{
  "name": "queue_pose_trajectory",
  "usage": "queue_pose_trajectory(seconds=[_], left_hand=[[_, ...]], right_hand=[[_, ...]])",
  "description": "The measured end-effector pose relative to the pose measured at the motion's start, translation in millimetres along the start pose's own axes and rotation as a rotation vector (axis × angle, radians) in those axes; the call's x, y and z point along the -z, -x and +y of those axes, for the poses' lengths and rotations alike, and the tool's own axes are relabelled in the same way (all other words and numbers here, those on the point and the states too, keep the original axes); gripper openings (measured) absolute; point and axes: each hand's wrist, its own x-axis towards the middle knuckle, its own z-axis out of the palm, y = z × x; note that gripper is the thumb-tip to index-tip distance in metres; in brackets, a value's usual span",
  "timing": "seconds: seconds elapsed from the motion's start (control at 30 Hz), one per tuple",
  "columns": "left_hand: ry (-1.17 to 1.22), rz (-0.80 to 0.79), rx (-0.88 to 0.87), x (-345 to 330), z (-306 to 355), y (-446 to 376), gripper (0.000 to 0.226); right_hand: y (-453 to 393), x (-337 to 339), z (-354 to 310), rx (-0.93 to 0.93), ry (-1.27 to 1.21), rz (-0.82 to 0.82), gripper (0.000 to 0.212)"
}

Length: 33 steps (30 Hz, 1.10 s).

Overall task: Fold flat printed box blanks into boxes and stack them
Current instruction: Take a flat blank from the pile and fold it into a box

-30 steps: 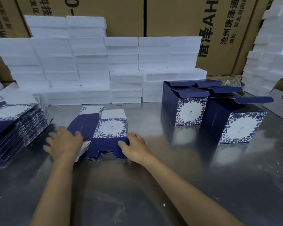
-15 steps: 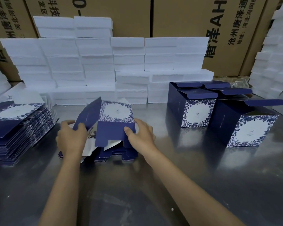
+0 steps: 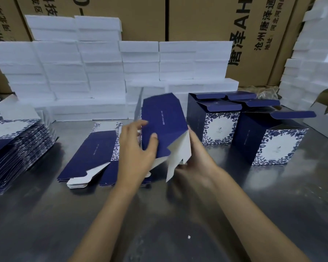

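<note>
While you hold the box blank (image 3: 162,118) upright above the middle of the table (image 3: 178,224), your left hand (image 3: 138,150) grips its navy panel with the thumb on front, and your right hand (image 3: 195,157) pinches its white bottom flaps. Flat blanks (image 3: 95,154) lie just left; folded boxes (image 3: 269,140) stand toward the right edge.

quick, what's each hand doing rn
Left hand: gripping the lifted box blank, thumb on its blue face.
Right hand: holding the same blank's white bottom flaps.
</note>
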Motion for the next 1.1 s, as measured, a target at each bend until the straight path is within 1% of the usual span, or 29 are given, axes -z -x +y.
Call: queue_pose_trajectory(seconds=[0.07,0.13,0.17,0.23,0.27,0.3,0.33,0.37,0.43,0.47,0.5,0.53,0.57,0.6,0.67,0.7,0.73,0.8,0.87,0.93,1.0,1.07,1.1], left_hand=[[-0.067,-0.084,-0.035,-11.9,-3.2,9.4,0.031],[-0.129,-0.153,-0.055,-20.9,-7.8,17.0,0.035],[-0.174,-0.198,-0.078,-24.9,-9.9,20.8,0.037],[-0.247,-0.316,-0.119,-31.1,-13.3,26.9,0.039],[-0.266,-0.371,-0.122,-32.3,-15.3,28.6,0.039],[-0.267,-0.401,-0.111,-31.9,-16.8,28.7,0.037],[-0.247,-0.398,-0.091,-29.9,-18.1,27.3,0.036],[-0.223,-0.36,-0.07,-27.0,-19.7,24.5,0.035],[-0.207,-0.211,-0.019,-18.5,-24.3,14.7,0.042],[-0.191,-0.138,0.036,-11.9,-26.5,8.8,0.05],[-0.145,-0.091,0.126,-4.9,-28.0,2.8,0.062],[-0.068,-0.081,0.251,2.5,-28.7,-2.7,0.074],[0.042,-0.107,0.383,9.4,-27.5,-7.0,0.082],[0.186,-0.172,0.495,15.4,-26.4,-9.2,0.081],[0.44,-0.353,0.634,22.2,-30.2,-10.5,0.064],[0.499,-0.405,0.664,23.6,-31.0,-10.4,0.059],[0.53,-0.424,0.666,24.5,-31.5,-10.2,0.055],[0.554,-0.409,0.625,24.1,-31.5,-9.8,0.048],[0.55,-0.415,0.589,23.4,-30.9,-10.0,0.046],[0.541,-0.464,0.585,22.9,-30.4,-9.9,0.046],[0.557,-0.485,0.605,23.7,-29.1,-10.4,0.047],[0.582,-0.421,0.642,24.4,-29.0,-11.7,0.047],[0.574,-0.381,0.642,24.9,-28.0,-12.1,0.042]], right_hand=[[2.7,16.2,-1.5,0.049,-0.012,0.07,0.059],[6.9,34.7,-3.7,0.052,-0.028,0.075,0.063],[9.6,41.6,-5.9,0.042,-0.023,0.068,0.06],[10.0,54.0,-7.6,0.04,0.061,0.104,0.04],[9.4,59.0,-7.9,0.041,0.122,0.139,0.034],[9.2,63.2,-8.3,0.042,0.161,0.157,0.031],[9.3,67.4,-9.1,0.043,0.166,0.158,0.031],[10.2,70.8,-10.5,0.048,0.153,0.142,0.031],[11.7,75.9,-13.3,0.065,0.103,0.091,0.03],[12.2,77.5,-14.0,0.076,0.071,0.064,0.031],[12.4,78.3,-14.2,0.086,0.039,0.041,0.032],[12.3,78.7,-13.4,0.092,0.01,0.018,0.034],[12.0,78.4,-12.6,0.095,-0.017,-0.001,0.036],[11.8,77.9,-11.9,0.098,-0.044,-0.015,0.038],[12.4,77.8,-11.4,0.104,-0.077,-0.05,0.04],[13.4,77.9,-12.3,0.108,-0.072,-0.07,0.041],[14.8,78.1,-13.9,0.113,-0.055,-0.084,0.043],[17.1,78.4,-15.5,0.124,-0.008,-0.085,0.046],[16.5,78.0,-14.8,0.148,0.011,-0.04,0.04],[14.6,76.6,-13.3,0.176,0.003,0.023,0.036],[14.5,75.3,-13.0,0.196,0.014,0.042,0.035],[16.0,73.6,-13.0,0.193,0.06,0.017,0.035],[16.7,73.4,-12.9,0.181,0.077,-0.006,0.034]])
